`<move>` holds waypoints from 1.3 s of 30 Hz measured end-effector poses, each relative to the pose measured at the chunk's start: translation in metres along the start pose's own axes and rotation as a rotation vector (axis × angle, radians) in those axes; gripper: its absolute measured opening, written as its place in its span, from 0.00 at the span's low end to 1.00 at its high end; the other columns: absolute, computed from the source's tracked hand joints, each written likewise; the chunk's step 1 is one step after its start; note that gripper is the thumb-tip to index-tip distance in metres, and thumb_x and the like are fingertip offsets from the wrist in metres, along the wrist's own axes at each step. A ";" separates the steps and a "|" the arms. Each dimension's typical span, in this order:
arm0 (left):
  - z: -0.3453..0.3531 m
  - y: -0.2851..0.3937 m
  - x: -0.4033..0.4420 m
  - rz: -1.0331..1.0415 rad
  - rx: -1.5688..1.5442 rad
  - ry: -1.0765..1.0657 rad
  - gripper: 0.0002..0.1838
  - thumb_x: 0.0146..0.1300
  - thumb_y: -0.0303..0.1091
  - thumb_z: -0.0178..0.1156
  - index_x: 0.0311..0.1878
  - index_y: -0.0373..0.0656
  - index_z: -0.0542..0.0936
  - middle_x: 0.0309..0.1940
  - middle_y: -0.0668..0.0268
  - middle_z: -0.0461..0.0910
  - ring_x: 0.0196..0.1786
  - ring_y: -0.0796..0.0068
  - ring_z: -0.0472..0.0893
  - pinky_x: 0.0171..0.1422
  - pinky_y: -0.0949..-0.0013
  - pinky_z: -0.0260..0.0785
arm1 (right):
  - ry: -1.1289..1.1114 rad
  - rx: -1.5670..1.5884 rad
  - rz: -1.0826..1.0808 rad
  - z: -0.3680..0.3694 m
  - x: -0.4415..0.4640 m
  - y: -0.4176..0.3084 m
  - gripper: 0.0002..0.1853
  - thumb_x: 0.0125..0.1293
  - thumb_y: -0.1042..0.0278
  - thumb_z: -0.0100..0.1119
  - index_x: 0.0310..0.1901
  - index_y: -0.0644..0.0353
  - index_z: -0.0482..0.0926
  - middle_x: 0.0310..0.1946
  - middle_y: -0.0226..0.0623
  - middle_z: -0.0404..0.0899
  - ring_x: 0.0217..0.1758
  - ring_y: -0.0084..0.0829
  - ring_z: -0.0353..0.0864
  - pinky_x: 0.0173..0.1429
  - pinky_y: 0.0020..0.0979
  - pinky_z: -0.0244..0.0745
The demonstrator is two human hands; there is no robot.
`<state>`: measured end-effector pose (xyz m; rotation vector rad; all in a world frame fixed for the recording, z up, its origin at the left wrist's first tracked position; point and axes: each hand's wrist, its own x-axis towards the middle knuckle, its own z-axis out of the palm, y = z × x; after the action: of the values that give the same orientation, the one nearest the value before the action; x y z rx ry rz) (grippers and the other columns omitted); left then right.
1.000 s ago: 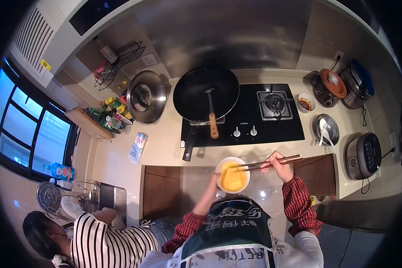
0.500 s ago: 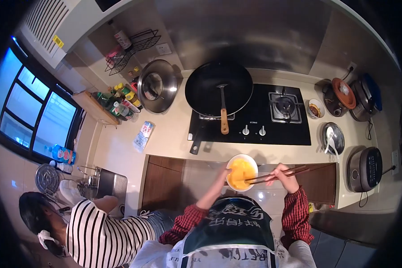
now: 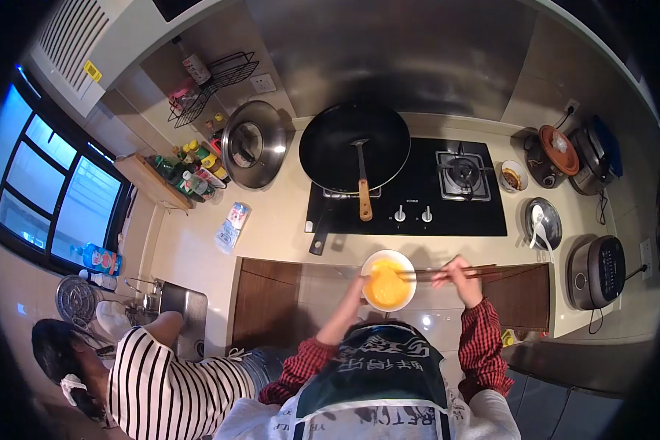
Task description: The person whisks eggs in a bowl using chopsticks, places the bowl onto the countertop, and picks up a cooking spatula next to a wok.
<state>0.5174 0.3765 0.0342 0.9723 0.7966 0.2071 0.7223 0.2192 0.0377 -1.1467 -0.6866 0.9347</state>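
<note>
My left hand [image 3: 357, 289] is closed on the left side of a white bowl [image 3: 413, 295], held in front of the counter edge. Yellow beaten egg [image 3: 389, 284] fills the lower part of the bowl. My right hand [image 3: 458, 279] grips dark chopsticks [image 3: 422, 276], somewhat blurred, whose tips dip into the egg. Beyond the bowl, a black wok [image 3: 330, 150] sits on the left burner of the stove [image 3: 418, 191], with a wooden-handled spatula [image 3: 364, 198] resting in it.
A person in a striped top [image 3: 169, 389] stands at the sink [image 3: 187, 304] on the left. Bottles [image 3: 176, 172], a metal lid [image 3: 271, 147] and a plastic packet [image 3: 232, 226] lie left of the stove. A small bowl [image 3: 513, 176], a metal bowl [image 3: 550, 227] and a rice cooker [image 3: 598, 271] are right.
The chopsticks have swept round inside the bowl, and the egg's surface has shifted. Over the last half second the bowl has moved slightly left in view, and the camera view has shifted a little.
</note>
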 end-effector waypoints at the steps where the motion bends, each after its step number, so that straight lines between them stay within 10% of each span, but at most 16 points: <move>1: 0.003 0.003 0.000 0.002 0.006 0.011 0.30 0.55 0.50 0.43 0.60 0.47 0.57 0.54 0.63 0.65 0.55 0.71 0.67 0.53 0.62 0.61 | -0.057 -0.006 -0.006 0.001 -0.001 -0.004 0.10 0.66 0.67 0.39 0.33 0.66 0.64 0.29 0.51 0.76 0.28 0.37 0.78 0.33 0.33 0.76; 39: 0.000 -0.012 0.013 -0.131 0.035 -0.063 0.33 0.53 0.55 0.46 0.57 0.41 0.62 0.51 0.60 0.66 0.53 0.70 0.67 0.49 0.63 0.61 | -0.061 -0.053 0.026 -0.015 -0.004 -0.010 0.08 0.65 0.72 0.38 0.33 0.67 0.65 0.28 0.48 0.76 0.28 0.33 0.78 0.32 0.29 0.76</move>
<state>0.5242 0.3762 0.0176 0.9511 0.8055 0.0491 0.7358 0.2076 0.0432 -1.1806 -0.7508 0.9815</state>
